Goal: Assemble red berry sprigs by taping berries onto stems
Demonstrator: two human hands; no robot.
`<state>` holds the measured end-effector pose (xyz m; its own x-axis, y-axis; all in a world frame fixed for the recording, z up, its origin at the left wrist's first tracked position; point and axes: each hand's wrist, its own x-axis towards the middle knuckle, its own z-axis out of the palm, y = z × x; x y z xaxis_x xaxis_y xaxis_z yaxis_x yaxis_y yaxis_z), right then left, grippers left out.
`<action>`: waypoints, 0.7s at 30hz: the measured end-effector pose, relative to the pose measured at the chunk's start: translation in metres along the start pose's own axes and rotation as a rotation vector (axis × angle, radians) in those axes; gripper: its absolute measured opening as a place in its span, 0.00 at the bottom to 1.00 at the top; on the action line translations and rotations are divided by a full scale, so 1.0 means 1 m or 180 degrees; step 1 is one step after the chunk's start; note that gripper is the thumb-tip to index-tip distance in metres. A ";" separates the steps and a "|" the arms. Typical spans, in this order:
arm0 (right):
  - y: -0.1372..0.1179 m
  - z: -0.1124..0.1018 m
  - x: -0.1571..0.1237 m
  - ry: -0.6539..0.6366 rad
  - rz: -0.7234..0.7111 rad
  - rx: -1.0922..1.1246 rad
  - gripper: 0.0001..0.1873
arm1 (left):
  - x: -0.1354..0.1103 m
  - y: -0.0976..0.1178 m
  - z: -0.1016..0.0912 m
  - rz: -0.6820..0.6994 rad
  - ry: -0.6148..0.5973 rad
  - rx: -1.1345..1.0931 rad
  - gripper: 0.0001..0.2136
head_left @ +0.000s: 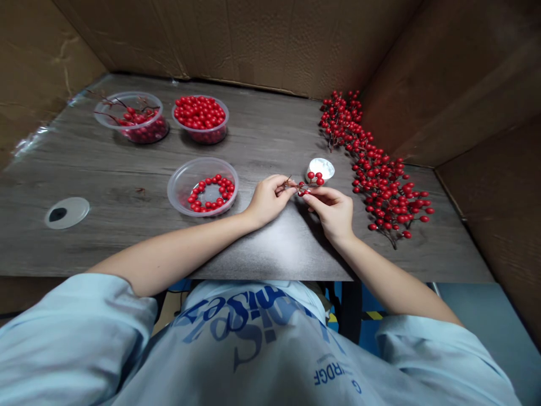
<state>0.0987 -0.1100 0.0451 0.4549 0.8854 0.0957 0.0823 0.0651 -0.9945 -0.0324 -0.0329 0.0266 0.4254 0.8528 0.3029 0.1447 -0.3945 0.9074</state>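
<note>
Left hand (266,200): curled, pinching a thin brown twig (291,183).
Right hand (332,213): thumb and forefinger nearly closed on a red berry (301,193) at the twig's end.
Position: centre frame, just before a white dish (321,167).

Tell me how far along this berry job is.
Partly done, by the look of it. Done: the back bowl is full of loose berries, and the front bowl holds a ring of them. In hand: the left hand and right hand work a small sprig. Left: the long heap of berry branches on the right looks largely untouched.
</note>
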 end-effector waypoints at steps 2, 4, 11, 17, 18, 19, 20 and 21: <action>0.000 0.001 0.000 -0.0001 0.0019 0.0022 0.09 | 0.000 0.002 0.000 0.0000 -0.0002 0.0024 0.06; 0.001 0.001 0.000 -0.0008 0.0052 0.0062 0.09 | -0.001 0.004 -0.001 0.0057 -0.0005 0.0110 0.05; 0.000 0.001 -0.001 0.0055 0.0050 0.0072 0.11 | 0.001 0.006 -0.004 0.0319 0.0162 0.0354 0.03; 0.001 0.001 0.000 0.0062 0.0066 0.0183 0.11 | 0.000 0.006 -0.004 0.0392 0.0127 0.0438 0.03; 0.001 0.001 0.000 0.0058 0.0067 0.0186 0.10 | 0.000 0.006 -0.004 0.0412 0.0118 0.0460 0.03; 0.001 0.001 0.000 0.0053 0.0065 0.0186 0.10 | 0.000 0.006 -0.004 0.0433 0.0114 0.0483 0.03; 0.002 0.001 0.000 0.0049 0.0063 0.0187 0.10 | 0.000 0.006 -0.004 0.0459 0.0111 0.0501 0.03; 0.002 0.001 0.000 0.0043 0.0064 0.0185 0.10 | -0.001 0.006 -0.004 0.0488 0.0109 0.0514 0.03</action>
<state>0.0976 -0.1093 0.0433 0.4679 0.8806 0.0757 0.0214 0.0743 -0.9970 -0.0355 -0.0342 0.0328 0.4232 0.7888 0.4458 0.2230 -0.5676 0.7925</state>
